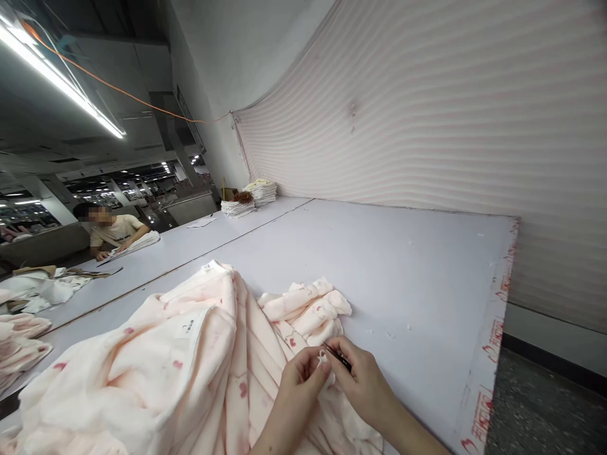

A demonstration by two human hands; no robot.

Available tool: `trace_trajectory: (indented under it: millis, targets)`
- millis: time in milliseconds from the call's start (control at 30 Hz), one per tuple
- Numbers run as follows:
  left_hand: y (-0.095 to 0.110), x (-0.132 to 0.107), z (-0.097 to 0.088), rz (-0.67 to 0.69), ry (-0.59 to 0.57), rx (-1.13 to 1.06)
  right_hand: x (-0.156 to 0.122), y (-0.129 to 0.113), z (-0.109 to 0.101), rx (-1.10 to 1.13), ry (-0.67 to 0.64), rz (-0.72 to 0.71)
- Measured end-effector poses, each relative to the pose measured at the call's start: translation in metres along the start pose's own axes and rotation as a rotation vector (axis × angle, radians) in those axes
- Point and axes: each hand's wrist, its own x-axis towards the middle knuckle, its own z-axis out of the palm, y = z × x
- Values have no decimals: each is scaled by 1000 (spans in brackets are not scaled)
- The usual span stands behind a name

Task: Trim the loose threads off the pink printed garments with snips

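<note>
A heap of pale pink fleece fabric [190, 360] with small red marks lies on the white table [379, 265] in front of me. My left hand [298, 379] pinches a small bit of the fabric's edge near the heap's right side. My right hand [360, 379] is closed on a small dark tool [337, 357], seemingly thread snips, whose tip touches the pinched spot. Both hands meet just below a folded lump of the same fabric [308, 309].
A person [114, 230] sits at the far left of the long table with cloth in front of them. Stacks of folded cloth [251, 197] stand at the far end. More pink pieces [19, 341] lie at left. The table's right edge [493, 354] drops to the floor.
</note>
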Motion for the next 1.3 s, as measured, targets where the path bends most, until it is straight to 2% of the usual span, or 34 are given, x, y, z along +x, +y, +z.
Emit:
trace_trajectory:
  millis: [200, 367, 567, 700, 833, 900, 1033, 1100, 1167, 1300]
  targets:
    - [2, 1, 0, -51, 39, -78, -4, 2, -8, 81, -2, 61]
    - [1, 0, 1, -62, 23, -122, -13, -3, -23, -88, -59, 96]
    - [0, 1, 1, -51, 2, -19, -8, -8, -25, -223, -93, 115]
    - [-5, 4, -2, -62, -16, 29, -8, -5, -27, -145, -115, 146]
    - [-3, 1, 0, -43, -14, 91, -7, 9, -26, 53, -181, 192]
    - [2, -3, 2, 27, 17, 131, 2, 22, -25, 81, -113, 212]
    - [13, -9, 7, 121, 54, 82, 35, 54, -24, -50, 149, 214]
    - [13, -8, 8, 90, 78, 120, 50, 66, -26, -60, 180, 197]
    - [7, -6, 9, 39, 82, 270, 61, 75, -30, -60, 222, 191]
    - [-7, -4, 10, -83, -53, 552, 72, 84, -44, -43, 365, 237]
